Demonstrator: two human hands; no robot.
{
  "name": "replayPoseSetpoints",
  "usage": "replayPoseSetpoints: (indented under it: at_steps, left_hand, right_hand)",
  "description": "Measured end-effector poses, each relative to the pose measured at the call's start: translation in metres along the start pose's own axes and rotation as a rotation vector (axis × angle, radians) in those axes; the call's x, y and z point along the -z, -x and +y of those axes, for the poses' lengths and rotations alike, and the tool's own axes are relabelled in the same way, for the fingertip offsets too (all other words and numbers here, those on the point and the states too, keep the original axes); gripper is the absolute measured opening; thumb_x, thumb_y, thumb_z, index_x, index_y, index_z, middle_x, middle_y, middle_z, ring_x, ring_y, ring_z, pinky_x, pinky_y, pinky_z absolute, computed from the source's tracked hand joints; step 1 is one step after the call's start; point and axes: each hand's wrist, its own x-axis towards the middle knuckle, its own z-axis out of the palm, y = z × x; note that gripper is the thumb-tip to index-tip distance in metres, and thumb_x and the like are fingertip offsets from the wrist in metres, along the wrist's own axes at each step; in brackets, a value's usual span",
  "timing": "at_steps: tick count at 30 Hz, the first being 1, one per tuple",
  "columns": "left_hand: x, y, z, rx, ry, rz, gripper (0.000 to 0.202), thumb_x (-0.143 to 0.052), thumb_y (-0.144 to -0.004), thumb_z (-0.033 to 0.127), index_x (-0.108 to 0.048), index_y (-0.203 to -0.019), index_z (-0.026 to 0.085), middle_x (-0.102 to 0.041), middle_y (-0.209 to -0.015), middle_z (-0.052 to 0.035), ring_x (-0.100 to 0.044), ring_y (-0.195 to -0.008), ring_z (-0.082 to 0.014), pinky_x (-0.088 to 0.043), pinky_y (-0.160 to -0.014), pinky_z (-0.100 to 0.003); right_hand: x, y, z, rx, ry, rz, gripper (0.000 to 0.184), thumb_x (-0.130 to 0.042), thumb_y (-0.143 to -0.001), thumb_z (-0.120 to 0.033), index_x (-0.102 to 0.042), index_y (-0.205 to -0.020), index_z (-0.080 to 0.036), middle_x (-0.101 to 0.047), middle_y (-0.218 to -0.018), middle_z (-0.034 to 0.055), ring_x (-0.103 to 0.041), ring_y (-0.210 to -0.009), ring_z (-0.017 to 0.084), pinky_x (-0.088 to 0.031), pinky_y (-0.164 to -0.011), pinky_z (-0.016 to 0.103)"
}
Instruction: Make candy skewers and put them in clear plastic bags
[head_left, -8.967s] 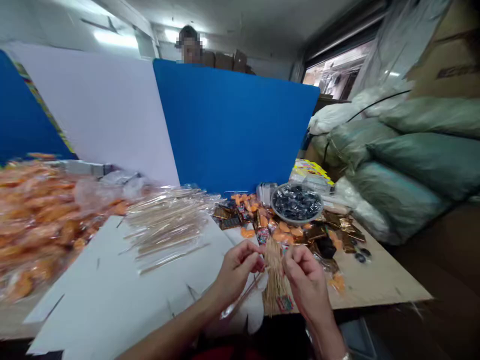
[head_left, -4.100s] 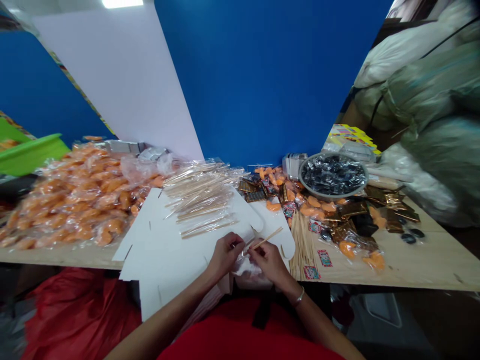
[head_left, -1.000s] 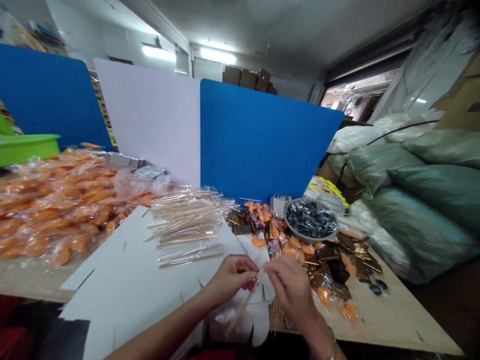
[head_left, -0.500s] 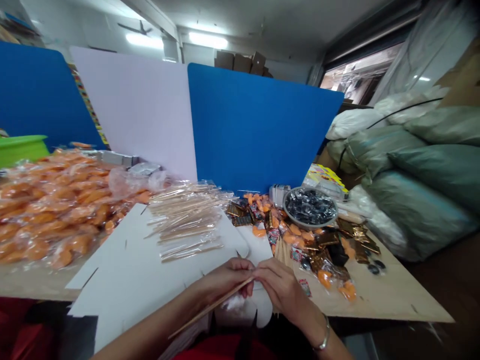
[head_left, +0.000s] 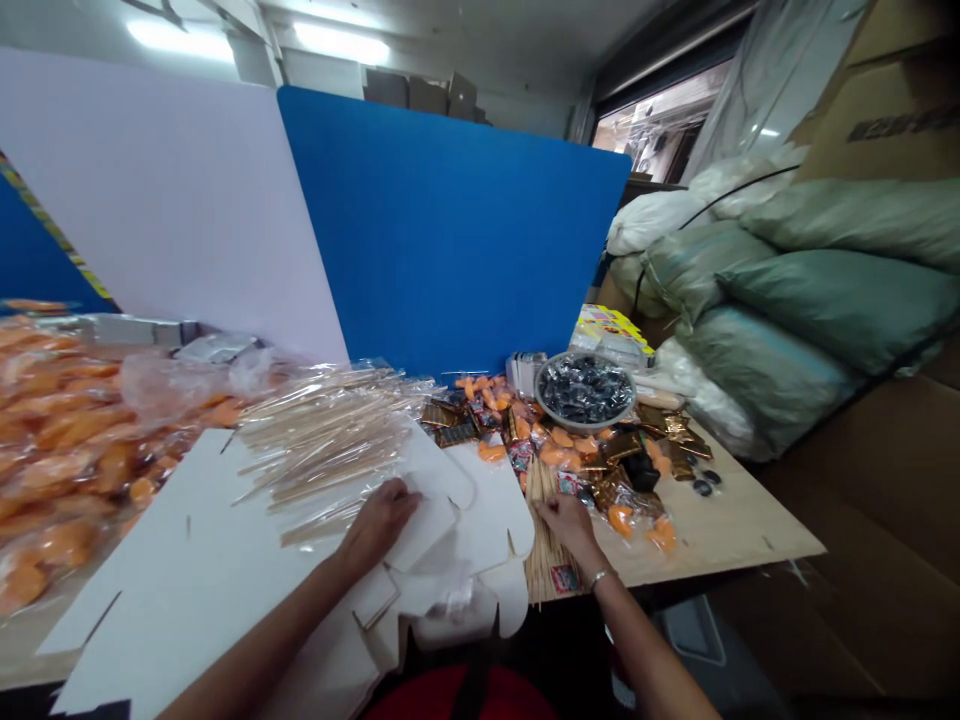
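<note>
My left hand [head_left: 379, 525] lies on a flat white die-cut cardboard box blank [head_left: 187, 560], with nothing visible in its fingers. My right hand [head_left: 568, 525] rests at the top of a bundle of thin wooden skewers [head_left: 545, 545], which lies on the wooden table [head_left: 720, 535] to the right of the blank. Whether it grips them does not show. Just beyond the blank lies a heap of plastic-sleeved wooden sticks [head_left: 322, 445].
Orange snacks in clear bags [head_left: 60, 450] pile up at the left. Gold sachets [head_left: 622, 450] and orange pieces spread around a grey bowl of dark wrapped items [head_left: 585, 390]. Blue [head_left: 442, 230] and white [head_left: 150, 200] partitions stand behind. Large stuffed sacks [head_left: 787, 320] fill the right.
My hands have moved apart. The left has dropped onto the white blank and the right has gone to the skewer bundle. The single skewer held between them half a second ago no longer shows.
</note>
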Motion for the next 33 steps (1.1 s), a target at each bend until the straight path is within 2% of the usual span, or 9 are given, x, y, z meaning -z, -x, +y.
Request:
replayPoseSetpoints:
  at_steps: [3, 6, 10, 15, 18, 20, 25, 29, 33]
  left_hand:
    - [-0.005, -0.001, -0.019, 0.101, 0.104, 0.11, 0.033, -0.039, -0.09, 0.027, -0.059, -0.114, 0.016, -0.059, -0.093, -0.0113, -0.058, -0.08, -0.0229, -0.051, -0.071, -0.036]
    - [-0.007, 0.001, -0.025, 0.125, 0.139, 0.153, 0.042, -0.045, -0.089, 0.031, -0.047, -0.127, 0.016, -0.059, -0.098, -0.0104, -0.059, -0.082, -0.0218, -0.053, -0.072, -0.036]
    - [-0.007, 0.005, -0.024, 0.027, 0.02, 0.166, 0.045, -0.052, -0.086, 0.035, -0.046, -0.129, 0.02, -0.057, -0.114, -0.0118, -0.056, -0.102, -0.0265, -0.049, -0.086, -0.042]
    - [-0.005, 0.007, -0.02, -0.039, -0.105, 0.165, 0.043, -0.051, -0.088, 0.035, -0.048, -0.127, 0.019, -0.059, -0.112, -0.0116, -0.056, -0.101, -0.0264, -0.048, -0.085, -0.042]
    - [-0.004, 0.008, -0.01, -0.053, -0.123, 0.124, 0.041, -0.05, -0.089, 0.032, -0.048, -0.127, 0.018, -0.059, -0.114, -0.0121, -0.054, -0.104, -0.0263, -0.044, -0.089, -0.042]
    - [-0.003, 0.009, 0.003, -0.063, -0.118, 0.077, 0.04, -0.049, -0.089, 0.03, -0.049, -0.126, 0.017, -0.059, -0.115, -0.0125, -0.052, -0.106, -0.0263, -0.041, -0.09, -0.042]
    - [0.0, 0.013, 0.032, -0.11, -0.079, -0.047, 0.029, -0.046, -0.09, 0.026, -0.056, -0.116, 0.019, -0.058, -0.117, -0.0112, -0.049, -0.109, -0.0257, -0.038, -0.091, -0.042]
    - [0.005, 0.02, 0.04, -0.078, -0.037, -0.11, 0.025, -0.047, -0.09, 0.026, -0.059, -0.11, 0.018, -0.058, -0.116, -0.011, -0.048, -0.108, -0.0256, -0.037, -0.09, -0.041]
    - [0.003, 0.022, 0.057, -0.116, 0.053, -0.182, 0.019, -0.053, -0.087, 0.032, -0.065, -0.097, 0.02, -0.059, -0.112, -0.0081, -0.049, -0.103, -0.0241, -0.036, -0.088, -0.04]
  right_hand:
    - [-0.01, -0.009, 0.007, -0.052, 0.0, -0.019, 0.023, -0.059, -0.07, -0.019, -0.052, -0.048, -0.018, -0.051, -0.049, -0.0014, -0.045, -0.052, 0.013, -0.025, -0.051, 0.024]
    - [-0.013, -0.015, 0.012, -0.096, -0.051, -0.057, 0.023, -0.058, -0.067, -0.019, -0.05, -0.046, -0.018, -0.046, -0.046, -0.0035, -0.042, -0.049, 0.011, -0.024, -0.048, 0.023]
    - [-0.006, -0.017, 0.017, -0.132, -0.204, -0.12, 0.019, -0.053, -0.069, -0.025, -0.051, -0.052, -0.018, -0.047, -0.048, -0.0035, -0.041, -0.048, 0.01, -0.025, -0.045, 0.021]
    - [0.005, -0.008, 0.019, -0.149, -0.382, -0.192, 0.02, -0.05, -0.072, -0.036, -0.056, -0.066, -0.018, -0.053, -0.056, -0.0022, -0.043, -0.046, 0.009, -0.033, -0.044, 0.02]
    - [0.004, -0.005, 0.019, -0.152, -0.389, -0.191, 0.025, -0.055, -0.07, -0.042, -0.058, -0.068, -0.017, -0.053, -0.055, -0.0025, -0.044, -0.045, 0.01, -0.034, -0.044, 0.021]
    - [0.0, -0.008, 0.017, -0.16, -0.344, -0.185, 0.027, -0.056, -0.07, -0.043, -0.058, -0.061, -0.017, -0.051, -0.05, -0.0028, -0.042, -0.042, 0.01, -0.031, -0.043, 0.021]
    - [-0.012, -0.023, 0.011, -0.17, -0.156, -0.121, 0.03, -0.059, -0.067, -0.025, -0.046, -0.04, -0.019, -0.04, -0.038, -0.0038, -0.039, -0.044, 0.011, -0.025, -0.046, 0.024]
    - [-0.012, -0.031, 0.014, -0.162, -0.085, -0.127, 0.028, -0.058, -0.064, -0.017, -0.045, -0.039, -0.019, -0.04, -0.039, -0.0031, -0.039, -0.048, 0.011, -0.023, -0.048, 0.025]
    - [-0.007, -0.028, 0.02, -0.151, -0.121, -0.172, 0.025, -0.055, -0.067, -0.019, -0.047, -0.043, -0.019, -0.042, -0.04, -0.0025, -0.04, -0.046, 0.012, -0.024, -0.047, 0.025]
